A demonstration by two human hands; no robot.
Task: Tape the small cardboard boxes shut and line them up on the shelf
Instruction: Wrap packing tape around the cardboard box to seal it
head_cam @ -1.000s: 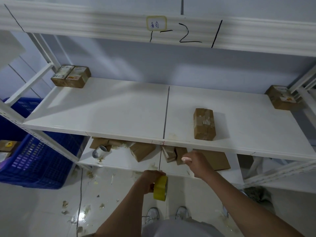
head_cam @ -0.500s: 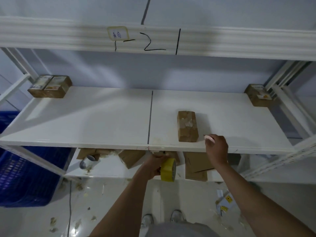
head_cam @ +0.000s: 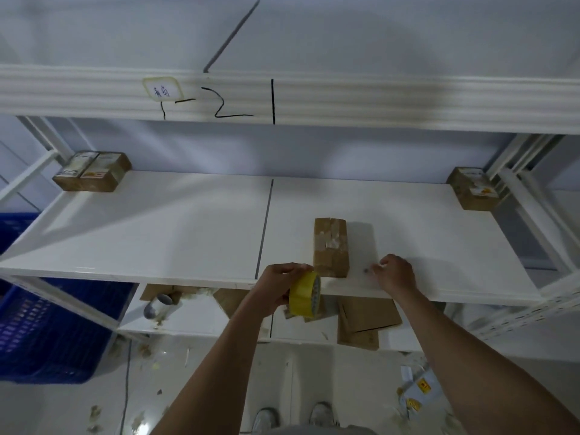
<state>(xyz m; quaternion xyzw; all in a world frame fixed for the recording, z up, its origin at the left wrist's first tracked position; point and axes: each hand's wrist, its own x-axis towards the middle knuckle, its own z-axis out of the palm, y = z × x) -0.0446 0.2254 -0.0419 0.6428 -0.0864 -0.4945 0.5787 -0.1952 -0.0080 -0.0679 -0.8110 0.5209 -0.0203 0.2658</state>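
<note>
**Yellow tape at the shelf edge, one box within reach**

Cardboard, brown and taped over its top, makes up the box that stands near the front of the white shelf, just right of the seam between the two shelf panels. Its long side runs front to back.

The left hand grips a roll of yellow tape, fingers curled over the top of the roll, at the front lip of the shelf and just left of the box's near end. Whether the roll touches the box cannot be told.

The right hand rests on the shelf just right of the box, apart from it. Its fingers are bent with the tips down at the surface beside a small dark speck; whether they pinch anything cannot be told.

Two more boxes sit side by side, touching, at the back left corner of the shelf. Another sits at the back right corner, against the upright.

On the lower shelf lie flat cardboard pieces and scraps. A blue crate stands to the left on the floor. The beam above carries a label and black handwritten marks.
</note>
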